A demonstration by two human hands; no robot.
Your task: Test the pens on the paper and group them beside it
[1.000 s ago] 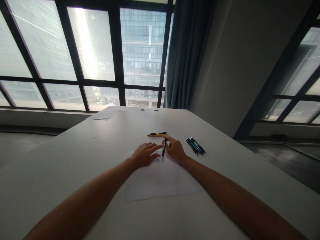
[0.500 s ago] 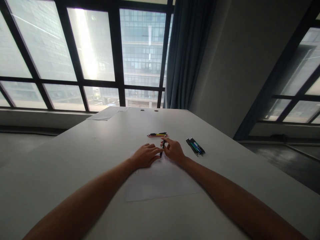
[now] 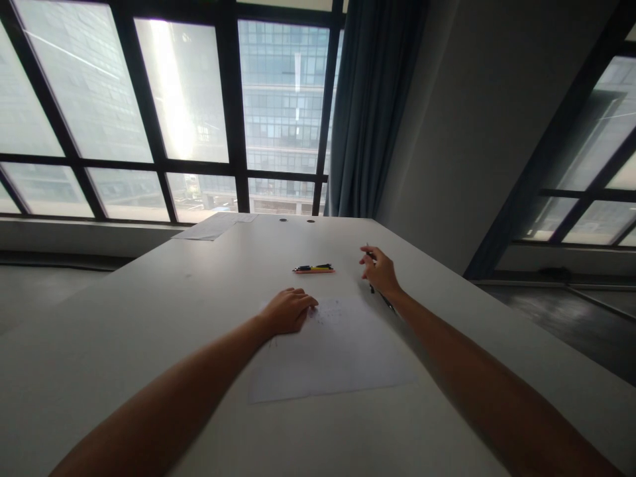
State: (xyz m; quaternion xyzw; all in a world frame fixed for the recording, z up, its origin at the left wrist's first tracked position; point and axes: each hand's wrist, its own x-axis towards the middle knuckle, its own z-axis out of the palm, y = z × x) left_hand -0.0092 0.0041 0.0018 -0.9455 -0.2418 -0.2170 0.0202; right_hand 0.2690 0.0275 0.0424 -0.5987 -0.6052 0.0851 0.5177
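A sheet of white paper with small dark marks near its top lies on the table. My left hand rests on its upper left part, fingers laid flat and holding nothing. To the right, my right hand is raised with a dark pen pinched in its fingers. Beneath this hand and wrist lies a group of dark pens, mostly hidden. Beyond the paper, a small bunch of pens, black, yellow and pinkish-orange, lies crosswise.
The white table stretches away towards the windows. More paper lies at its far left corner. Two dark round spots show near the far edge. A blue curtain hangs behind.
My right hand has moved from the paper to the right and away from me, taking the dark pen along, and now covers most of the right-hand pens. My left hand has stayed nearly still.
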